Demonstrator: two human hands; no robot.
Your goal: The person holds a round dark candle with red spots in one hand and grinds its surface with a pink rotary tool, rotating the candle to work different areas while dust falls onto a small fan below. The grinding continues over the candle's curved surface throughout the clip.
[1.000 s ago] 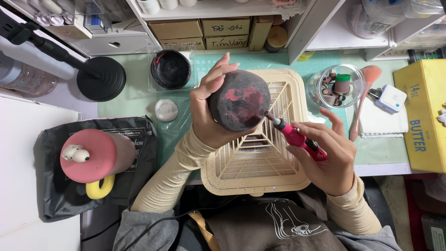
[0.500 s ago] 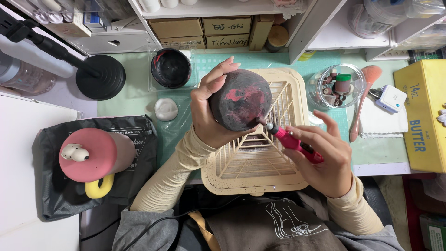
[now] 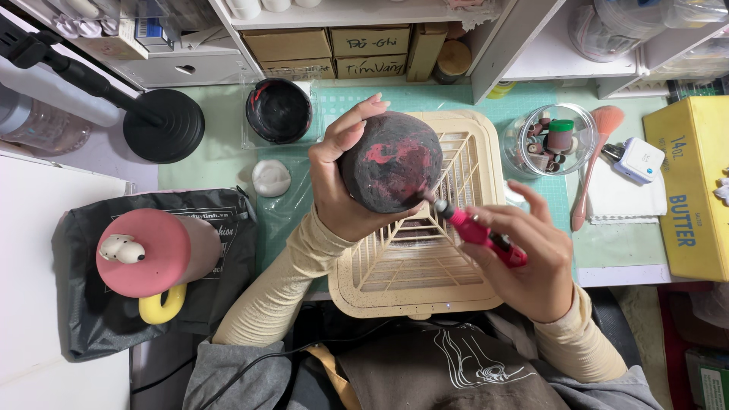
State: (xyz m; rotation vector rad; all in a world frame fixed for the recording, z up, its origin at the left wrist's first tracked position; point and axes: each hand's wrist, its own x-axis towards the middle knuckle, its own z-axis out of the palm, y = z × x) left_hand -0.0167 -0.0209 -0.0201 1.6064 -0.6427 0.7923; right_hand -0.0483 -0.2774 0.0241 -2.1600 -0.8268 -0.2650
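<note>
My left hand grips a round dark grey ball with red and pink patches, holding it above a beige slatted dust-collector box. A slim pink rotary tool is pinched in my right hand like a pen, its tip touching the lower right side of the ball. Both forearms wear cream sleeves.
A black bowl and a white lump lie on the green cutting mat. A glass jar of bits, a pink brush and a yellow box are right. A pink mug on a black bag is left, behind it a black lamp base.
The tool tip has slid slightly along the ball's lower right side, and my right hand shifted a little. The ball stays in my left hand.
</note>
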